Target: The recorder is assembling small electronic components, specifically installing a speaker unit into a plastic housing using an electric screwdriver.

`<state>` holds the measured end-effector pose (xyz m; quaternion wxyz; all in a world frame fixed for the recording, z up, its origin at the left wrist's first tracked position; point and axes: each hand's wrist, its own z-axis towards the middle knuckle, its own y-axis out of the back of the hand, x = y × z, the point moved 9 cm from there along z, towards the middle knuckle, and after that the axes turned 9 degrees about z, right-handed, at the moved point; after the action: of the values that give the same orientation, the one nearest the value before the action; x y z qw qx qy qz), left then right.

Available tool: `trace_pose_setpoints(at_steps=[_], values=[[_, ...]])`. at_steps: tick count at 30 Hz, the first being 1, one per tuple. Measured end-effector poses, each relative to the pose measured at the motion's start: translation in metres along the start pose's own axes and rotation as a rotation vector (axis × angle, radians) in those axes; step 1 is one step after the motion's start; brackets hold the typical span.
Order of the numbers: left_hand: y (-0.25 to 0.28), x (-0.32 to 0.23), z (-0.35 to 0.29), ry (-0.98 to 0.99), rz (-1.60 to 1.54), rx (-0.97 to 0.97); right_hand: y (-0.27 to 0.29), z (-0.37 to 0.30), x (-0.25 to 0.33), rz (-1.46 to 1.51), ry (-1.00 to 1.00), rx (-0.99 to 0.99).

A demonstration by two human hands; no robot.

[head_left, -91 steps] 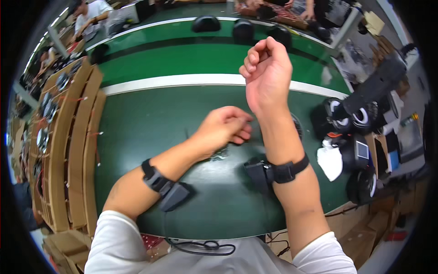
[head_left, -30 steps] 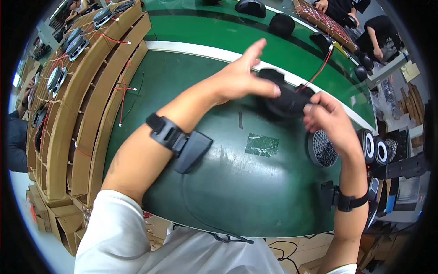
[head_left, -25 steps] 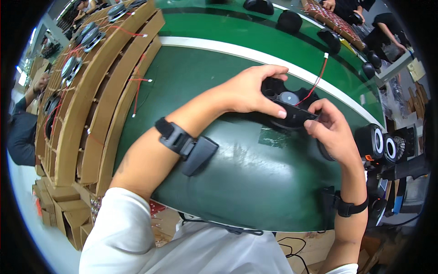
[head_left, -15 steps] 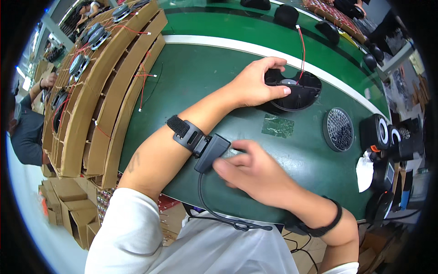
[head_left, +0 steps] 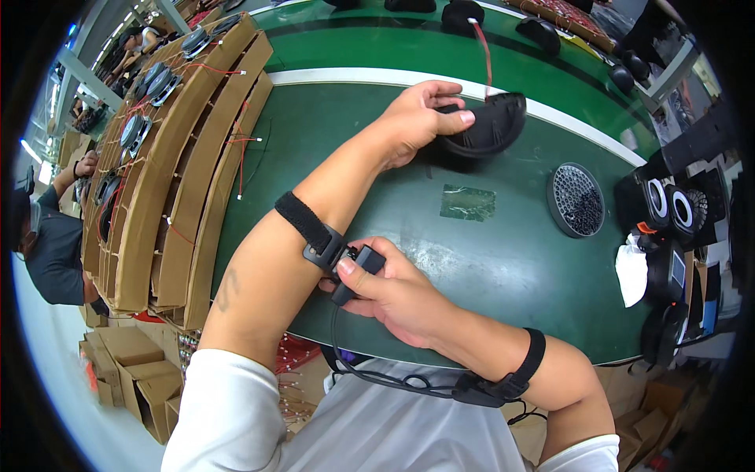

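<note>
While the head view half a second ago showed the right hand (head_left: 397, 303) blurred and just beside the box (head_left: 370, 258) strapped to the left forearm, that hand now has the box in its grasp. The shell (head_left: 489, 132), which both hands touched slightly earlier, is now with the left hand (head_left: 429, 118) alone. It has also tipped: the grey disc seen inside it before is out of sight, and a ribbed face shows instead.

The shell is black, rounded along its lower edge and a little blurred. A red wire (head_left: 487, 63) rises from its top to a white plug. It is at the far side of the table (head_left: 417, 232), by the white strip (head_left: 354, 76); whether it touches the tabletop cannot be told.

The left arm reaches forward, its hand pinching the shell's left end, thumb on the near side and fingers mostly behind. The right arm bends across the body, thumb on top of the box and fingers curled beneath, near the strap (head_left: 303, 224). A green patch (head_left: 468, 203) lies below the shell, and a round dish (head_left: 554, 211) of small black pieces stands to its right.
</note>
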<state>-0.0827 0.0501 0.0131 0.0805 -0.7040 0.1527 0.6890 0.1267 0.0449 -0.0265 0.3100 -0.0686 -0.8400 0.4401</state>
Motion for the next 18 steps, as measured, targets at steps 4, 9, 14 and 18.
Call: trace_pose_setpoints(at_steps=[4,9,14,18], values=[[-0.001,-0.003,0.002,-0.023,-0.121,0.006,0.005,0.004,-0.002,-0.065,-0.016,-0.022],[-0.011,-0.004,-0.003,-0.061,0.041,-0.001,0.022,-0.022,0.024,-0.200,-0.046,-0.077],[-0.012,-0.035,-0.023,-0.396,0.430,-0.009,0.057,-0.080,0.118,-0.626,0.465,-0.347],[-0.026,-0.046,-0.055,-0.446,0.526,-0.033,0.074,-0.146,0.185,-0.705,1.020,-0.503]])
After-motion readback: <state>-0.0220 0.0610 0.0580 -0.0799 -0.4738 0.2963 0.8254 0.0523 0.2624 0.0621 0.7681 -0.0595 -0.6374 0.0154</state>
